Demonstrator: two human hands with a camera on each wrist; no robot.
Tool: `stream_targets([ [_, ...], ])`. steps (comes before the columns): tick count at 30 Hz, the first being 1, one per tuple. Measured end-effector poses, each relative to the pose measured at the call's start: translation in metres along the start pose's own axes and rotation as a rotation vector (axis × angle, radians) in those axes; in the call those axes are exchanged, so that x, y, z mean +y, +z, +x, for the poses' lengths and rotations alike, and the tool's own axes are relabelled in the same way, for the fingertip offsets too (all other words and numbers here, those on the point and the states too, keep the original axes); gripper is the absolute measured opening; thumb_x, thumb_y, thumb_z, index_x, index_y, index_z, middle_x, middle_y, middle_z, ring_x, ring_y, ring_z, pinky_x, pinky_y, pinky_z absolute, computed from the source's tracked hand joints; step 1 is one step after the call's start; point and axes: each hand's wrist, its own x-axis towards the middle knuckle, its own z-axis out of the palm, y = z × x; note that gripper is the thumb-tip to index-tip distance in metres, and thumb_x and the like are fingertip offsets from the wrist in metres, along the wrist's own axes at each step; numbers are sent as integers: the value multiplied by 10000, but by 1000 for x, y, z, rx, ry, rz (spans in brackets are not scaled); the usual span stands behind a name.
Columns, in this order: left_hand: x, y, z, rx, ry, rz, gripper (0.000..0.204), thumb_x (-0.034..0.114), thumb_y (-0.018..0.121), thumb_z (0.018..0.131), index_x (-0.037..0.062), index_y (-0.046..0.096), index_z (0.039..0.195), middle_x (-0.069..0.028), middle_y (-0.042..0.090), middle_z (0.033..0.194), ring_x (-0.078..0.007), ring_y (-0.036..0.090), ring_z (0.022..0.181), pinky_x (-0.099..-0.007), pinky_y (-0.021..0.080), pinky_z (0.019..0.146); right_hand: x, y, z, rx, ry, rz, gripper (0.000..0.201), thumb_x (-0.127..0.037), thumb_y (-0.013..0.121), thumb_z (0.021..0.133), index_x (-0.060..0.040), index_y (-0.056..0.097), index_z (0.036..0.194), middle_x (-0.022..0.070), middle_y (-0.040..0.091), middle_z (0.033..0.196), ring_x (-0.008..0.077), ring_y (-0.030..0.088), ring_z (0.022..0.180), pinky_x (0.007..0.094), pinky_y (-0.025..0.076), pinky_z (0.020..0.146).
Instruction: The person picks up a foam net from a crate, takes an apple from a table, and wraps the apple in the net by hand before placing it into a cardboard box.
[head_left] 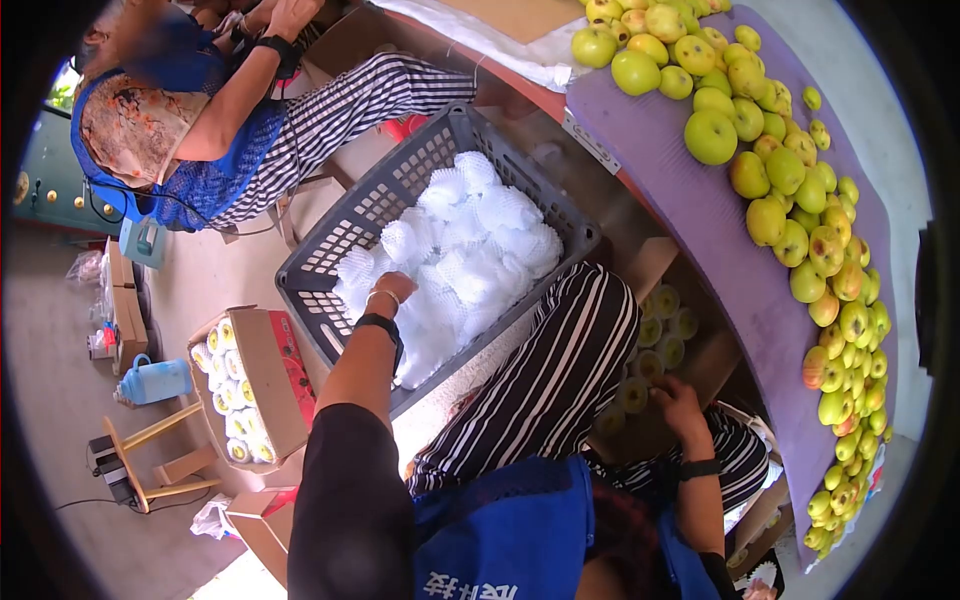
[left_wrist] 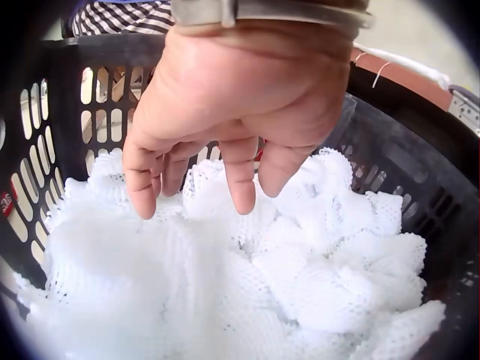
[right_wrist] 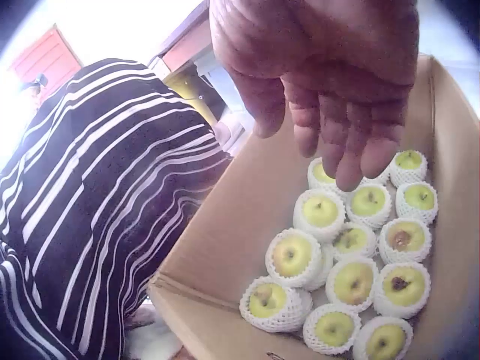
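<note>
Left hand [left_wrist: 240, 112] hovers, fingers loose and empty, over foam nets [left_wrist: 225, 285] in basket [left_wrist: 420, 172]; right hand [right_wrist: 330, 82], relaxed and empty, over netted apples [right_wrist: 337, 277] in carton [right_wrist: 225, 247].

The person is wearing a blue apron [head_left: 510, 520] with white lettering over black-and-white striped trousers [head_left: 560, 370]. A long black sleeve [head_left: 345, 500] is covering the left arm. The left wrist is carrying a black band [head_left: 380, 324] and a thin silver bangle [head_left: 382, 294]; the right wrist is wearing a black band [head_left: 699, 468].

Grey concrete floor [head_left: 60, 400] in daylight; a purple-covered worktop [head_left: 690, 200] at right, a small wooden stool [head_left: 150, 465] at left.
</note>
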Motion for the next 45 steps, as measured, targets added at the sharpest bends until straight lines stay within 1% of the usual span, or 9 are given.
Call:
stream_targets([
  [4, 34, -27, -47, -96, -100, -167, 403, 365, 448, 756, 36, 608, 925, -177, 560, 1015, -307, 523, 970, -364, 400, 849, -9, -1, 0, -24, 4, -84, 317, -145, 571, 722, 15, 554, 994, 199, 576, 953, 315, 551, 905, 344, 422, 788],
  [8, 3, -1, -25, 321, 56, 164, 313, 327, 541, 728, 37, 617, 816, -124, 616, 796, -223, 596, 767, -330, 455, 670, -17, -4, -4, -7, -14, -151, 306, -144, 574, 713, 6, 560, 979, 201, 578, 937, 329, 549, 892, 357, 430, 771],
  [11, 40, -60, -75, 438, -410, -1194, 67, 124, 580, 684, 93, 578, 744, -18, 545, 638, -118, 502, 530, -251, 417, 455, -20, -5, -8, 17, -75, -160, 299, -142, 576, 708, 2, 562, 969, 205, 577, 914, 339, 549, 873, 360, 434, 757],
  [12, 56, -85, -96, 445, -386, -1187, 67, 124, 580, 684, 93, 578, 744, -18, 545, 638, -118, 502, 530, -251, 417, 455, -21, -5, -8, 37, -74, -147, 299, -142, 576, 708, 2, 562, 969, 205, 577, 914, 339, 549, 873, 360, 434, 757],
  [21, 236, -201, -246, 203, 571, -1752, 192, -16, 545, 703, 106, 500, 845, 32, 505, 682, -51, 461, 556, -181, 366, 456, -65, -33, -53, 81, -377, 677, 161, -34, 557, 736, 13, 572, 889, 32, 560, 847, 100, 519, 748, 228, 421, 677],
  [26, 344, -161, -282, 5, 703, -1664, 212, -30, 554, 713, 98, 476, 864, 10, 524, 737, -46, 479, 589, -167, 380, 469, -68, -40, -79, 433, -729, 972, 214, -15, 580, 718, 5, 555, 929, 36, 510, 914, 93, 495, 800, 211, 406, 706],
  [30, 389, -101, -265, -133, 669, -1586, 226, -30, 550, 716, 90, 464, 887, -15, 529, 780, -70, 503, 623, -190, 405, 478, -35, -21, -64, 537, -593, 805, 277, -48, 616, 698, 1, 546, 962, 54, 524, 931, 120, 508, 837, 234, 414, 738],
  [33, 397, -68, -255, -241, 652, -1590, 151, 27, 516, 776, 105, 460, 894, -19, 542, 815, -100, 532, 654, -226, 442, 524, -17, -8, -58, 466, -348, 596, 343, -87, 631, 679, -3, 536, 997, 95, 554, 947, 163, 532, 876, 274, 424, 764],
  [45, 392, -41, -220, -564, 621, -1551, 129, 94, 482, 793, 122, 416, 901, -27, 542, 792, -141, 532, 656, -283, 444, 570, -12, 1, -45, 495, -264, 623, 278, -26, 509, 684, 8, 506, 961, 147, 589, 878, 221, 583, 791, 306, 452, 699],
])
